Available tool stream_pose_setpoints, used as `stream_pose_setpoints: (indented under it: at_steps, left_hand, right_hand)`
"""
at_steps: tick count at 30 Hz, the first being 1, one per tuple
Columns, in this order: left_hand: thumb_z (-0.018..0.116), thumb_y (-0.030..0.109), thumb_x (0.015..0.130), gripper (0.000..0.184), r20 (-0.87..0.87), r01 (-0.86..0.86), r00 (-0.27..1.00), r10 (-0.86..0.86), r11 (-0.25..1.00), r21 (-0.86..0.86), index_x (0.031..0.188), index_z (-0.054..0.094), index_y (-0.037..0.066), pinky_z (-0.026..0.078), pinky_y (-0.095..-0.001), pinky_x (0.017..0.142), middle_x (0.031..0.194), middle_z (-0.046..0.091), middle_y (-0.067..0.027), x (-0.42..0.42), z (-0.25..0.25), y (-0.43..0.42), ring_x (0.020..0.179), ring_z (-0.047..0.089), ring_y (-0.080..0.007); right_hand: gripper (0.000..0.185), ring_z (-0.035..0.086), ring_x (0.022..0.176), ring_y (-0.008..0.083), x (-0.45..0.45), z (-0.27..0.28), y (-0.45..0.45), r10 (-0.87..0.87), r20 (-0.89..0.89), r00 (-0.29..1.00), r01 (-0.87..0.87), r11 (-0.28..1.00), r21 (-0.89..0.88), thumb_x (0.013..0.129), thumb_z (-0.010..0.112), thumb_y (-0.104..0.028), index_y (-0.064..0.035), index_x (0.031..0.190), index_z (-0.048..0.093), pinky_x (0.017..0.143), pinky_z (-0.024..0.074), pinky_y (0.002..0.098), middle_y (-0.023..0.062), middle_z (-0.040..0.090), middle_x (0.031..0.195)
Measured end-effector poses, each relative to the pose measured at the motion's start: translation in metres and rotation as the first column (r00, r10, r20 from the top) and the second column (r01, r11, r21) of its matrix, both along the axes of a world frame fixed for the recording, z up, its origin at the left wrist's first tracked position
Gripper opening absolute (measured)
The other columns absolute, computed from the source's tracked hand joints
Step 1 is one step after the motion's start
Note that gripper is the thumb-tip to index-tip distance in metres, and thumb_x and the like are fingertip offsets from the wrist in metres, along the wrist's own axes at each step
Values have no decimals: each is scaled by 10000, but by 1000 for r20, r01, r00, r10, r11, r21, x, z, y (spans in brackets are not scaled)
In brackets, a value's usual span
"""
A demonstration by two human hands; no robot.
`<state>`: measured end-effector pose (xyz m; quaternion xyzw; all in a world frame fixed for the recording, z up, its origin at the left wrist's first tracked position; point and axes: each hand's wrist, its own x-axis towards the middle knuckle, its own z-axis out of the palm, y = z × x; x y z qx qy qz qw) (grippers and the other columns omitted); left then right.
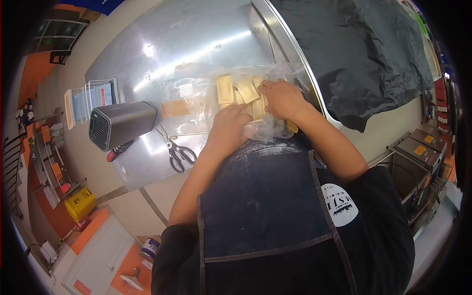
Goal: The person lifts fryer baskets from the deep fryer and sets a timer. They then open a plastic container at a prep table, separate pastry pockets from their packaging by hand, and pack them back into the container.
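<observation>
A clear plastic bag (271,129) lies at the near edge of the steel table, with several pale yellow rectangular pieces (224,90) in it. My left hand (227,127) is on the bag's near left side, its fingers bent over the plastic beside the pieces. On the right, my right hand (284,100) has its fingertips curled at the bag's edge, against the rightmost pieces. Both hands look closed on the plastic; the undersides of the fingers are hidden. Left of the bag lies another clear plastic package (184,105) with a tan label.
A grey knife block (125,123) stands at the left, beside a white wire rack (93,101). Black-handled scissors (178,155) and a red-tipped handle (118,150) lie near it. A black plastic sheet (359,54) covers the surface beyond the metal rim (300,51) at right.
</observation>
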<state>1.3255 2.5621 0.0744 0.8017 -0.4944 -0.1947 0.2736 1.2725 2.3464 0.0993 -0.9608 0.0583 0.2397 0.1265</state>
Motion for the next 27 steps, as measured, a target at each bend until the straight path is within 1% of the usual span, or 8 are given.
stream_pose_setpoints:
  at_steps: [24,27]
  left_hand:
    - [751,281,847,285,8,0,1000,1,1000,-14,1037,705,74,400,-485,1067,1329,605,-162,0,0,0,1285,523,-369]
    - [752,274,845,283,1,1,1000,-1,1000,-15,1042,707,76,399,-483,1068,1329,605,-158,0,0,0,1287,521,-366]
  right_hand:
    - [402,630,1125,308,1,2,1,-9,9,1000,9,1000,-8,805,783,-212,-64,1154,648,891,565,428,88,643,1211]
    - [551,595,1181,321,6,6,1,-17,-96,995,16,1000,-14,819,794,-255,-95,1303,584,942,538,436,55,607,1328]
